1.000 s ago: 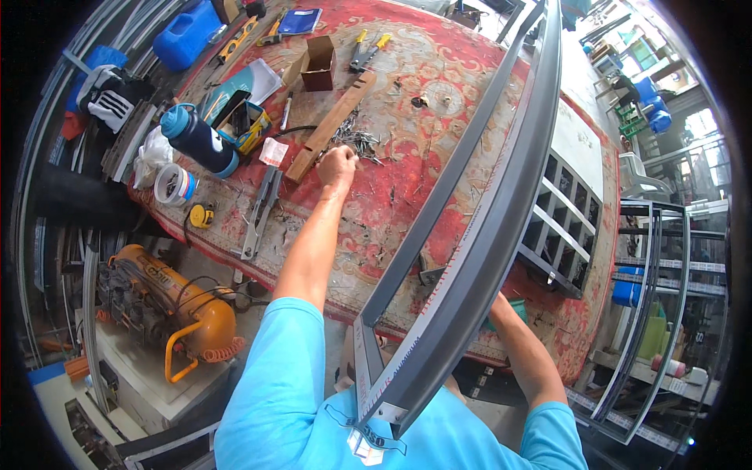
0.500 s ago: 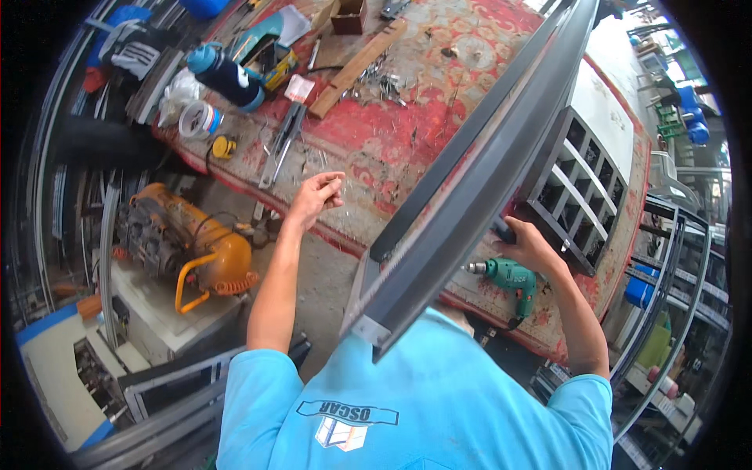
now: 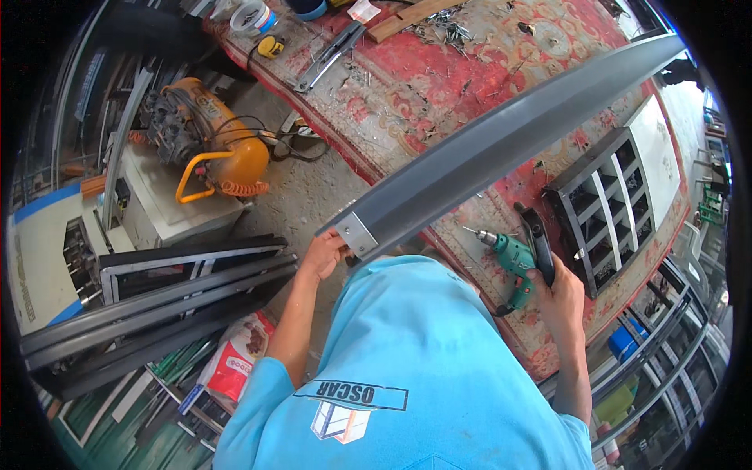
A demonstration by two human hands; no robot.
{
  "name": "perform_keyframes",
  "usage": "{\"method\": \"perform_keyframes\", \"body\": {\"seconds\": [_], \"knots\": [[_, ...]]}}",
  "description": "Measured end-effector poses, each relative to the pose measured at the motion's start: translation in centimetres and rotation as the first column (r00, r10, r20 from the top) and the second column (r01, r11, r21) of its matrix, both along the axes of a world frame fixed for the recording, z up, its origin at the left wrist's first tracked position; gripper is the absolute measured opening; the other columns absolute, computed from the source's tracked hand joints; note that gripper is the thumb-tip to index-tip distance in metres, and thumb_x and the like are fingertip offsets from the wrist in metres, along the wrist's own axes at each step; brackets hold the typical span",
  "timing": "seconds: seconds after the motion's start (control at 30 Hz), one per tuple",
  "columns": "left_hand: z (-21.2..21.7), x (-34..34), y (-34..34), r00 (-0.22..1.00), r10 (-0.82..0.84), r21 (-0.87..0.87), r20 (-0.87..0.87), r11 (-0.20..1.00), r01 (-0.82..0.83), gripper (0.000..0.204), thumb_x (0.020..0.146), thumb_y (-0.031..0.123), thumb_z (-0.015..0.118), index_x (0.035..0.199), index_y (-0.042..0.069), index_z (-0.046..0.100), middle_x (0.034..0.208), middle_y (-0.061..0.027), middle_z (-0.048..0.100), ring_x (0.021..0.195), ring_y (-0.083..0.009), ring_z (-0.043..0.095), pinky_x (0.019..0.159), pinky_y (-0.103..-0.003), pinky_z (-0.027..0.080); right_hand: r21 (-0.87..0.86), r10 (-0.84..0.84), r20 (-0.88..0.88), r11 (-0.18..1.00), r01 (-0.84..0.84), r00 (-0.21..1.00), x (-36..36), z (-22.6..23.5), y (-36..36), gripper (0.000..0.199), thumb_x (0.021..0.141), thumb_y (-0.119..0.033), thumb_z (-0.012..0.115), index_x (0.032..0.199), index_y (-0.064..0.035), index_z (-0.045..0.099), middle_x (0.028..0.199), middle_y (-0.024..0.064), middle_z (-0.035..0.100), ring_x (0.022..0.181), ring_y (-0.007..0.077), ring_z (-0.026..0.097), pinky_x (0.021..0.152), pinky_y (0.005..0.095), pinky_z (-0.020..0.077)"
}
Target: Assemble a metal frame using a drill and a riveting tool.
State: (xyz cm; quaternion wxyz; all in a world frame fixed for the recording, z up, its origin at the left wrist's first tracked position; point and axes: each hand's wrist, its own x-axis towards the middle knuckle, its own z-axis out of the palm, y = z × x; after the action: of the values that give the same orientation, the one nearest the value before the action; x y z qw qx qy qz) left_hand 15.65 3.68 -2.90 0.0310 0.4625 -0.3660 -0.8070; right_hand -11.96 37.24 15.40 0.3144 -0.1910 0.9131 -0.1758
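orange compressor [image 3: 210,149] beside red patterned carpet [image 3: 439,86].

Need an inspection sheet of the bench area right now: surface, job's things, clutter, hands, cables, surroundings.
Surface: red patterned carpet covering the bench.
Job's things: long grey metal profile; green power drill.
Clutter: loose screws, pliers, tape measure.
Hands: left hand at the profile's near end; right hand grips the drill.
Cables: black cord by the orange compressor.
Surroundings: stacked dark frames on the floor.
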Motion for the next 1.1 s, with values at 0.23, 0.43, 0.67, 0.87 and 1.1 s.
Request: {"method": "perform_keyframes", "body": {"seconds": [0.23,0.43,0.67,0.87,1.1], "knots": [[1.9,-3.5,6.9,0.996,-0.083,0.141,0.029,0.987,0.078,0.019,0.098,0.013,0.062,0.11,-0.002,0.065,0.087,-0.0041,0.065,0.078,-0.0125,0.065,0.091,-0.036,0.057,0.315,0.22,0.011,0.925,-0.212,0.975,-3.4,2.6,0.7,0.041,0.086,-0.022,0.066,0.123,-0.0037,0.063,0.082,0.026,0.067,0.084,0.0407,0.066,0.075,0.0473,0.052],[4.5,-9.2,10.0,0.952,-0.228,-0.121,-0.202,0.971,0.207,0.023,0.1,0.024,0.061,0.105,0.001,0.062,0.085,-0.005,0.065,0.079,-0.0134,0.065,0.083,-0.032,0.057,0.136,0.029,0.196,0.989,-0.057,0.98,-2.9,4.8,0.3,0.02,0.08,-0.007,0.064,0.099,-0.0013,0.068,0.071,0.0143,0.065,0.072,0.0244,0.066,0.067,0.037,0.0492],[5.9,-17.7,12.5,0.943,0.06,0.241,-0.328,0.97,0.022,0.026,0.095,0.038,0.064,0.095,0.012,0.061,0.088,-0.0062,0.07,0.079,-0.021,0.073,0.075,-0.036,0.062,-0.281,-0.051,0.356,0.946,0.159,0.933,-0.2,0.3,2.8,0.029,0.077,0.008,0.054,0.104,0.0016,0.065,0.083,-0.0015,0.063,0.08,0.0062,0.057,0.072,0.0236,0.0452],[8.5,-21.1,13.4,0.925,0.03,0.217,-0.38,0.975,0.057,0.03,0.094,0.04,0.064,0.093,0.011,0.063,0.089,-0.005,0.071,0.079,-0.0185,0.072,0.072,-0.036,0.063,-0.392,-0.07,0.451,0.88,0.268,0.89,1.2,-2.3,2.7,0.037,0.076,0.013,0.049,0.109,0.0026,0.063,0.093,0.0087,0.07,0.085,0.0118,0.065,0.075,0.0265,0.0502],[8.4,-21.3,13.8,0.916,0.076,0.216,-0.395,0.976,0.013,0.028,0.097,0.036,0.062,0.092,0.009,0.062,0.085,-0.0041,0.07,0.081,-0.0173,0.072,0.073,-0.035,0.063,-0.458,-0.025,0.507,0.839,0.294,0.862,1.8,-3.6,3.0,0.04,0.079,0.013,0.048,0.117,0.0032,0.057,0.103,0.0108,0.07,0.096,0.0174,0.068,0.082,0.0286,0.0504]]}}
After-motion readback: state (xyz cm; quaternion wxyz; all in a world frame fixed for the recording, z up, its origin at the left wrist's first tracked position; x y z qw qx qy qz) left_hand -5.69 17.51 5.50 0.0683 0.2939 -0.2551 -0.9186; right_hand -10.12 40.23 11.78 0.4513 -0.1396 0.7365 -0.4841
